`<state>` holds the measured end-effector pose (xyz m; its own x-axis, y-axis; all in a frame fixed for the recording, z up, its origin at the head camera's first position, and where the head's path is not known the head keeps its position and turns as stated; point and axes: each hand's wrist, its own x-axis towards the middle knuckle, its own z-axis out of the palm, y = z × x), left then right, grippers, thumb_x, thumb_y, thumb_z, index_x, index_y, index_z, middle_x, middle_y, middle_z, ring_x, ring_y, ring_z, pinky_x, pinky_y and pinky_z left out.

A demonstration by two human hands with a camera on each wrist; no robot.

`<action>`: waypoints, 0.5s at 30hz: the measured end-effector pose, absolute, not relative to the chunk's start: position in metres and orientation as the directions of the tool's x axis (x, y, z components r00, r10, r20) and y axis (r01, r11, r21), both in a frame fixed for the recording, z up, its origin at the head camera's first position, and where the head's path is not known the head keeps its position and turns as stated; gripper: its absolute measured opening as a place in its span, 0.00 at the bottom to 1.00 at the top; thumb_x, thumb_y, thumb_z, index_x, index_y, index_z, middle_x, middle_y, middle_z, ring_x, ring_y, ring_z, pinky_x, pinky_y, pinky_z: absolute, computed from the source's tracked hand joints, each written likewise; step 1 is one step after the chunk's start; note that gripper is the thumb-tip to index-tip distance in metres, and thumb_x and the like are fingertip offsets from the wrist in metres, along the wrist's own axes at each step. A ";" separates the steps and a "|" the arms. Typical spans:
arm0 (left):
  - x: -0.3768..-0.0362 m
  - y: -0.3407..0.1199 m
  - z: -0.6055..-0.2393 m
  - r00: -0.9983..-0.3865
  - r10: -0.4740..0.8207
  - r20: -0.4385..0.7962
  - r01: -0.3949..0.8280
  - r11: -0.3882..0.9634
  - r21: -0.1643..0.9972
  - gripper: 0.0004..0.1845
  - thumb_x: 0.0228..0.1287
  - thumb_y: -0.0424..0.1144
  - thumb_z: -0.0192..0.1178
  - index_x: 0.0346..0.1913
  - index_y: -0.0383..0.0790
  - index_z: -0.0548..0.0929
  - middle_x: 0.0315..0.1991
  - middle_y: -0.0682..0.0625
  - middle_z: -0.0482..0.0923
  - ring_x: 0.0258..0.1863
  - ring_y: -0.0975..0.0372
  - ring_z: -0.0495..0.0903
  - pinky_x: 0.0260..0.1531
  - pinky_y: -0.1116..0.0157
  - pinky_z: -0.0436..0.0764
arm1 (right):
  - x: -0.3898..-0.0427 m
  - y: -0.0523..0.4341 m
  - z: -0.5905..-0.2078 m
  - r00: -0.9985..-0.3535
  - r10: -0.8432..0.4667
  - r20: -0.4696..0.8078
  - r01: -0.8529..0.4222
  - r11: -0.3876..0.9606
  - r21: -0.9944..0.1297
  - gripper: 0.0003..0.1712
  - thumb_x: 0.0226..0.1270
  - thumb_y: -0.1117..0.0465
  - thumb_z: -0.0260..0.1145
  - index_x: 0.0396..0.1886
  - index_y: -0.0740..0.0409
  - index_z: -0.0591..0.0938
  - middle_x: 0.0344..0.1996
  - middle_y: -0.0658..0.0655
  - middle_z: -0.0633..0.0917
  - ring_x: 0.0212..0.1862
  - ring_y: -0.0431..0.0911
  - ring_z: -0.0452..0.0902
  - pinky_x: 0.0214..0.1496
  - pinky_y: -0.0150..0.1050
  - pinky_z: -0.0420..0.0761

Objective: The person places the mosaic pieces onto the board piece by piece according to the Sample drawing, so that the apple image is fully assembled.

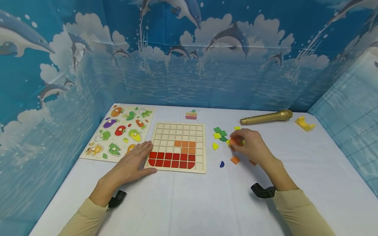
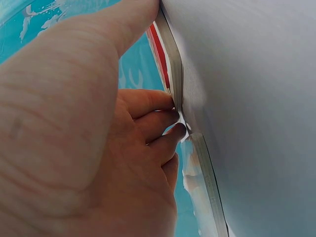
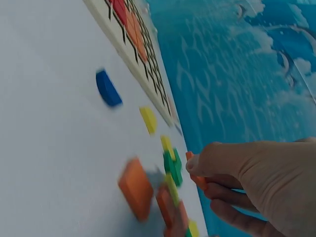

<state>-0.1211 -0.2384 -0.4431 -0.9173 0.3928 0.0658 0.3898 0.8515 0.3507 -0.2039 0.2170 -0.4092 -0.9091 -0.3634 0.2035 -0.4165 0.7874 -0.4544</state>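
A wooden grid board point(image 1: 178, 147) lies mid-table, its bottom rows filled with red tiles and a few orange ones above. My left hand point(image 1: 136, 159) rests flat on the table, fingers straight against the board's left edge point(image 2: 174, 74). My right hand point(image 1: 246, 143) hovers over a scatter of loose tiles to the right of the board and pinches an orange tile point(image 3: 196, 177) between thumb and fingers. Green tiles point(image 1: 220, 132), yellow tiles point(image 1: 216, 146), another orange tile point(image 1: 235, 160) and a blue half-round piece point(image 1: 221, 164) lie around it.
A vegetable peg puzzle point(image 1: 120, 132) lies left of the grid board. A gold microphone point(image 1: 265, 118) and a yellow curved block point(image 1: 305, 123) sit at the far right. A small pattern card point(image 1: 192, 115) lies behind the board. Blue dolphin-print walls enclose the white table point(image 1: 189, 203).
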 end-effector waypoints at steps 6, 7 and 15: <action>-0.121 -0.238 -0.443 -0.919 0.390 0.063 0.387 0.853 0.350 0.52 0.65 0.61 0.71 0.81 0.33 0.64 0.83 0.38 0.59 0.82 0.40 0.57 0.81 0.41 0.56 | -0.204 0.178 -0.410 -0.872 -0.438 0.218 -0.487 0.741 -0.463 0.16 0.62 0.66 0.78 0.50 0.61 0.89 0.43 0.56 0.90 0.46 0.53 0.86 0.52 0.52 0.89; -0.121 -0.238 -0.443 -0.919 0.390 0.062 0.386 0.854 0.348 0.52 0.65 0.61 0.71 0.81 0.33 0.64 0.83 0.38 0.59 0.82 0.40 0.57 0.81 0.41 0.57 | -0.204 0.172 -0.410 -0.866 -0.449 0.220 -0.498 0.728 -0.472 0.16 0.62 0.66 0.78 0.50 0.61 0.89 0.44 0.56 0.90 0.46 0.53 0.87 0.53 0.52 0.89; -0.121 -0.238 -0.443 -0.919 0.390 0.055 0.384 0.855 0.348 0.51 0.65 0.60 0.71 0.81 0.32 0.64 0.82 0.38 0.59 0.82 0.40 0.57 0.81 0.41 0.56 | -0.204 0.126 -0.409 -0.811 -0.527 0.254 -0.578 0.656 -0.485 0.15 0.62 0.65 0.79 0.48 0.60 0.90 0.42 0.53 0.91 0.45 0.51 0.86 0.51 0.48 0.89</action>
